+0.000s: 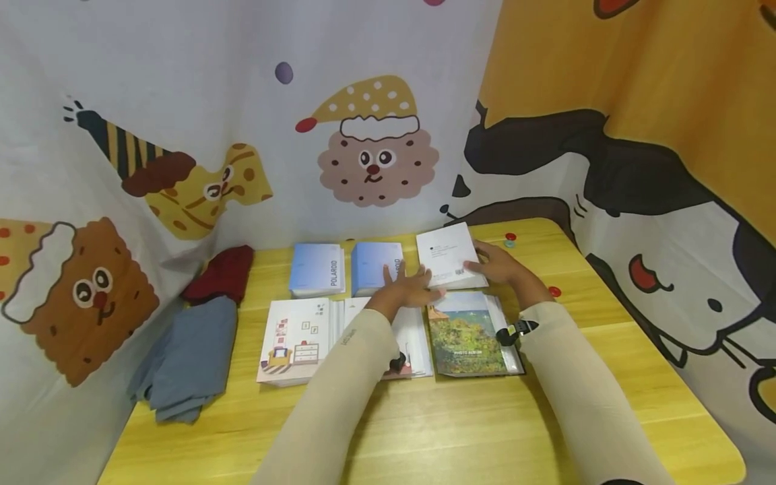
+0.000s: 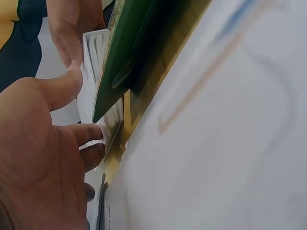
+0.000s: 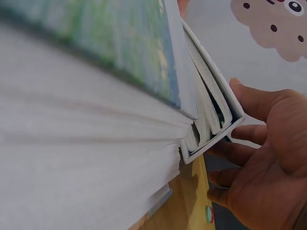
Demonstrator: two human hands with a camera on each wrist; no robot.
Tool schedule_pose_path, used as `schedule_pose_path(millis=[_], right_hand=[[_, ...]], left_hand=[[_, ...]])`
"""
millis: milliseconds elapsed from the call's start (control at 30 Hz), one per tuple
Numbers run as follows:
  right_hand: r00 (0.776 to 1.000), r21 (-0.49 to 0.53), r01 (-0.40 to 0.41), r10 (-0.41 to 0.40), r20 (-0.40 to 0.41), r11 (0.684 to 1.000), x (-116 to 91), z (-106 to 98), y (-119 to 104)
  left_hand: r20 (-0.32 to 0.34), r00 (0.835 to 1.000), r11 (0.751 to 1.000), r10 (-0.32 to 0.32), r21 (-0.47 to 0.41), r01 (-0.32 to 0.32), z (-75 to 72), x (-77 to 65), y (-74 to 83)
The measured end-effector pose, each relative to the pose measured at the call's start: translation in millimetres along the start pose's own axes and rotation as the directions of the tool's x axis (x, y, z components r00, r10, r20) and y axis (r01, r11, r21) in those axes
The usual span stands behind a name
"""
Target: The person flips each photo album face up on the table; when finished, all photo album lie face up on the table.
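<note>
A white photo album (image 1: 445, 252) lies slightly turned at the back right of the table, its plain back cover up. My right hand (image 1: 500, 263) grips its right edge, thumb on the cover and fingers along the side, as the right wrist view also shows. At its front left corner is my left hand (image 1: 401, 291), fingers spread and fairly straight, fingertips right at the album's edge. Just in front lies a photo album with a painted landscape cover (image 1: 467, 337). Beneath my left forearm, another white album (image 1: 418, 343) is partly hidden.
Two blue Polaroid albums (image 1: 315, 268) (image 1: 371, 266) lie in the back row. An album with a furniture drawing (image 1: 294, 343) sits front left. Folded grey cloth (image 1: 197, 357) and dark red cloth (image 1: 221, 275) lie at the left edge. Small red discs (image 1: 554, 292) dot the right side.
</note>
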State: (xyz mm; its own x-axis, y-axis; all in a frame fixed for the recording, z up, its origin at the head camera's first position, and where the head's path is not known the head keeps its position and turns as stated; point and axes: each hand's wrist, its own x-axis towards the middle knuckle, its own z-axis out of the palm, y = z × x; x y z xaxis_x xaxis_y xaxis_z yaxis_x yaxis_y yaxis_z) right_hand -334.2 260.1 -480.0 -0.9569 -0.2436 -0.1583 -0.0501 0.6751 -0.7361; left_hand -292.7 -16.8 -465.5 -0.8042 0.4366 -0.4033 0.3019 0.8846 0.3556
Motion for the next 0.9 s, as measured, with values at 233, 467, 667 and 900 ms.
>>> schedule_pose_path(millis=[233, 467, 667, 900], right_hand=[[1.0, 0.04, -0.011, 0.011, -0.004, 0.999, -4, 0, -7], [0.999, 0.065, -0.014, 0.017, -0.039, 0.998, -6, -1, -6], [0.997, 0.117, 0.016, -0.006, -0.083, 0.993, -14, -5, -11], [0.991, 0.208, 0.093, -0.07, -0.114, 0.974, -22, -9, -18]], left_hand=[[0.005, 1.0, 0.999, -0.014, -0.03, 0.014, -3.2, -1.3, -1.8], [-0.007, 1.0, 1.0, -0.012, -0.023, 0.012, 0.0, -2.9, -0.3], [-0.007, 1.0, 1.0, -0.018, 0.004, 0.018, -0.1, 7.7, -0.9], [-0.065, 0.995, 0.992, 0.078, -0.095, -0.084, 4.5, 17.1, 8.2]])
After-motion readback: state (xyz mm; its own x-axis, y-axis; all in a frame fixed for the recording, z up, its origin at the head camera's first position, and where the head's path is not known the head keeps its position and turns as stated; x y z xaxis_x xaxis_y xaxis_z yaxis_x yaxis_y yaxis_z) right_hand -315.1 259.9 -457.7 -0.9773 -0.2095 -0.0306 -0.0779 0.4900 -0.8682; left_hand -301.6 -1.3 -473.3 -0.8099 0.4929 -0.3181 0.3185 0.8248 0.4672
